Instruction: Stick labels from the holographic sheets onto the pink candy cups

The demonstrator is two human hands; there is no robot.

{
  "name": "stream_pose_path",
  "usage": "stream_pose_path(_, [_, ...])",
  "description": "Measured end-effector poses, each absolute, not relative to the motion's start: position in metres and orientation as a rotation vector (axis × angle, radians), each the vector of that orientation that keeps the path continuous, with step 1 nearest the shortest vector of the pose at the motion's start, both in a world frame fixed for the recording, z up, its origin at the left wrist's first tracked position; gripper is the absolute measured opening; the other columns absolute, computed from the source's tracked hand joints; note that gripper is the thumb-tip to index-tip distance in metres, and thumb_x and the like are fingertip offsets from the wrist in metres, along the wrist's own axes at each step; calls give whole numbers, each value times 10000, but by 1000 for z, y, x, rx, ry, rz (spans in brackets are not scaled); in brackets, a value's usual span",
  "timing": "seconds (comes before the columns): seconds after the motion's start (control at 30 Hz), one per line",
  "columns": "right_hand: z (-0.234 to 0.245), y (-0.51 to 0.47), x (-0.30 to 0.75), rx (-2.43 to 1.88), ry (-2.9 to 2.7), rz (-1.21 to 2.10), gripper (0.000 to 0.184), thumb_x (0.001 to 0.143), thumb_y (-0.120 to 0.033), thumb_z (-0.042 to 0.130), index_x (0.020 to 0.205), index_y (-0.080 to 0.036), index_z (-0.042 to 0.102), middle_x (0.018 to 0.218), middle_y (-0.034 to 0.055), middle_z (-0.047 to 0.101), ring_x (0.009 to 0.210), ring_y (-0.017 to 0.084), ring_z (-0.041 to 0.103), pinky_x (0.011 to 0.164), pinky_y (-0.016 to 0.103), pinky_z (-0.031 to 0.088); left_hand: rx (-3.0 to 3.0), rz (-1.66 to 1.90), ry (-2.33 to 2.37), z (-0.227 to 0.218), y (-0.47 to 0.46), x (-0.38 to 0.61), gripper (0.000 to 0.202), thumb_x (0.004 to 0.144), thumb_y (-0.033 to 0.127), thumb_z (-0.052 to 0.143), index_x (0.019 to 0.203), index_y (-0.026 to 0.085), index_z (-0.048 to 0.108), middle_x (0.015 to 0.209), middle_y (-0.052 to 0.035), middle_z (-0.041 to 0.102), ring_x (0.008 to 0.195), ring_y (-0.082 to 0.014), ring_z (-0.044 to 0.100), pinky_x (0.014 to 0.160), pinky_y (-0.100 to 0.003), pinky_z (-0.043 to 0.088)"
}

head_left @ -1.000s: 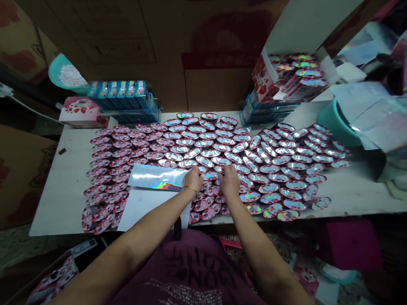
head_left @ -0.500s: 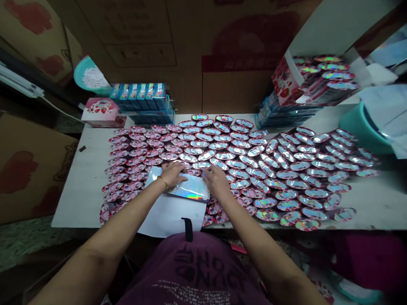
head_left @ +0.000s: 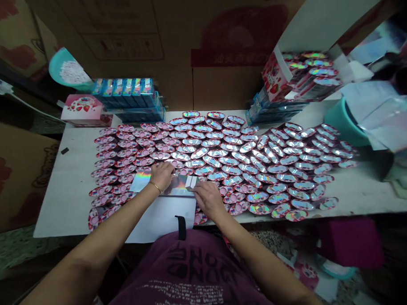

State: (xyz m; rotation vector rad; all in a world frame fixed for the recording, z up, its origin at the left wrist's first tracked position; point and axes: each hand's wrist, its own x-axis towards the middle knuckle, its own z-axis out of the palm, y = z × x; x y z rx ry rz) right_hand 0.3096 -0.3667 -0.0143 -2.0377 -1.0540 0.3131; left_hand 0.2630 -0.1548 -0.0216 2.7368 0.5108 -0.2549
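A shiny holographic silver sheet (head_left: 139, 182) lies in front of me, over the far part of a white board (head_left: 168, 218). Near its right end is a small white folded piece (head_left: 191, 182); I cannot tell whether it belongs to the sheet. My left hand (head_left: 161, 177), with a thin bracelet at the wrist, is closed with curled fingers on the middle of the sheet. My right hand (head_left: 208, 198) pinches the sheet's right end near the white piece. Just beyond both hands stand closely packed pink packs with oval tops (head_left: 203, 152), some pink, others silvery.
Blue boxes (head_left: 125, 96) stack at the back left beside a pink strawberry box (head_left: 83, 107) and a teal bowl of white bits (head_left: 68, 70). At the back right, an opened strawberry carton (head_left: 276, 75) holds several packs. A teal bin (head_left: 346, 124) stands farther right.
The view has shifted, moving the table leftward in the picture. My right hand has come nearer along the sheet's right end, where a white folded piece now shows. My left hand stays on the sheet.
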Motion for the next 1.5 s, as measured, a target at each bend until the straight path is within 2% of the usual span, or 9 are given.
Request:
stream_pose_path(0.17, [11,-404,320,-1649,-108,615,145,734,-319,553,754,-189,613,718,17,623,679,144,556,663,280,440,2393,-301,13,1,-215,283,287,828,245,363,984,233,604,1015,-36,619,952,-167,512,853,-286,323])
stream_pose_path(0.3, [5,-436,337,-1433,245,610,190,601,-336,675,688,-180,611,614,-12,592,564,119,531,583,259,429,2404,-584,-53,6,-249,290,289,819,388,400,799,250,653,836,-34,651,903,-200,515,856,-330,289])
stream_pose_path(0.43, [3,-464,349,-1362,341,525,213,558,-318,716,691,-187,613,619,-26,588,546,104,529,560,249,424,2596,-607,17,-3,-246,283,168,752,307,516,705,210,644,795,-70,638,872,-230,523,834,-373,296])
stream_pose_path(0.63, [-1,-496,356,-1287,399,567,216,564,-312,721,695,-186,602,614,-34,576,530,90,529,514,225,416,2023,-425,118,-9,-290,308,393,738,283,521,1117,178,542,965,-63,616,805,-156,560,732,-267,419])
stream_pose_path(0.8, [-12,-510,357,-1265,437,514,224,564,-306,718,715,-186,604,606,-34,564,538,91,526,502,219,408,1512,-632,407,-18,-340,335,251,667,269,597,860,113,633,665,-20,622,542,-95,523,527,-212,405])
stream_pose_path(1.0, [-50,-514,364,-1592,398,287,237,587,-349,677,739,-173,630,664,-11,600,598,117,530,586,256,416,1718,-560,599,-40,-355,346,209,710,285,543,626,114,629,444,15,521,439,-82,468,468,-200,354])
stream_pose_path(1.2, [-70,-513,371,-2182,80,-101,197,733,-337,557,725,-160,645,750,42,594,770,163,515,757,306,381,2273,-551,554,-45,-366,366,234,703,343,538,695,162,687,699,-47,670,690,-150,583,619,-230,398])
stream_pose_path(1.4, [-75,-509,367,-2486,40,-147,184,782,-315,508,741,-181,628,788,51,580,819,188,469,767,316,318,2481,-635,491,-46,-373,371,240,742,344,494,708,189,673,759,-75,673,785,-196,607,695,-259,407])
stream_pose_path(1.5, [-76,-508,367,-2539,89,-160,160,769,-309,527,818,-174,598,787,47,580,823,200,462,750,316,315,2531,-596,510,-42,-379,369,210,738,331,519,819,172,629,797,-85,660,791,-209,605,688,-274,410])
